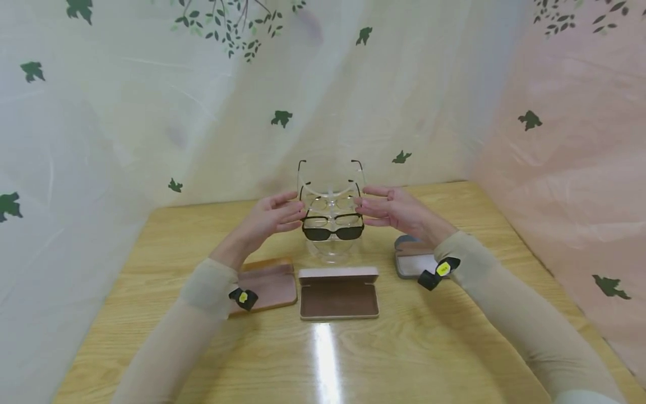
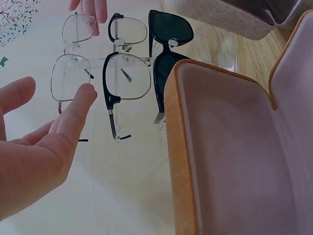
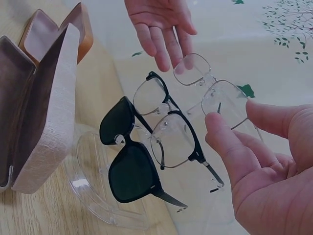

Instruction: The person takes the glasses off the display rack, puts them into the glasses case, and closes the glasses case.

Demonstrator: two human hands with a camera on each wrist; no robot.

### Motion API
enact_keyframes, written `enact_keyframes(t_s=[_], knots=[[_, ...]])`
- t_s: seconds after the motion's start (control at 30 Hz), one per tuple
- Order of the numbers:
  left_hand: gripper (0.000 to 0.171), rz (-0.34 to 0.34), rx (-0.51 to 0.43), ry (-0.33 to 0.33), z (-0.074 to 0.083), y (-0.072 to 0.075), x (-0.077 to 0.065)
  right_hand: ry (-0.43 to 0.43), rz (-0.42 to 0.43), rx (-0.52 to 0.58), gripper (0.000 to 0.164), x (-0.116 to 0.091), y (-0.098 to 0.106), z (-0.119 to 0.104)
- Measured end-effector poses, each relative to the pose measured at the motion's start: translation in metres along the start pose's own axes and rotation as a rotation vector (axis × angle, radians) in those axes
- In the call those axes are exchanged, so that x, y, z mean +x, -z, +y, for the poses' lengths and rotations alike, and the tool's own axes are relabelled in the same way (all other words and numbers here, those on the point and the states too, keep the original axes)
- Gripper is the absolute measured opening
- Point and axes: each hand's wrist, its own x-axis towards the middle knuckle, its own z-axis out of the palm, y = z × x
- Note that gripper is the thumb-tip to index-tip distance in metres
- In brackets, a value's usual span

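A clear display stand (image 1: 330, 258) holds three pairs of glasses, one above another. Lowest are dark sunglasses (image 1: 333, 233), then half-black-rimmed glasses (image 1: 345, 219), then thin-rimmed glasses (image 1: 319, 203) on top. On the left side of the stand is my left hand (image 1: 280, 212), its fingers extended; in the left wrist view a fingertip overlaps the rim of the thin-rimmed glasses (image 2: 71, 55), thumb apart. My right hand (image 1: 391, 209) mirrors it on the other side. Its thumb and fingertips are right at the edge of those glasses in the right wrist view, with a gap between them.
Three opened glasses cases lie before the stand: an orange one with pink lining (image 1: 272, 286) under my left wrist, a pale one with brown lining (image 1: 339, 300) in the middle, a blue-grey one (image 1: 406, 264) by my right wrist. A leaf-patterned curtain (image 1: 227, 129) hangs behind the wooden table (image 1: 404, 348).
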Motion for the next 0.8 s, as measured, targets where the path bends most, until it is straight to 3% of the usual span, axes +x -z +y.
enact_keyframes(t_s=[0.8], knots=[[0.056,-0.003,0.020,-0.015,0.0011,0.0011,-0.0014,0.000,0.001,0.008,0.059,0.0012,-0.0034,-0.0039]])
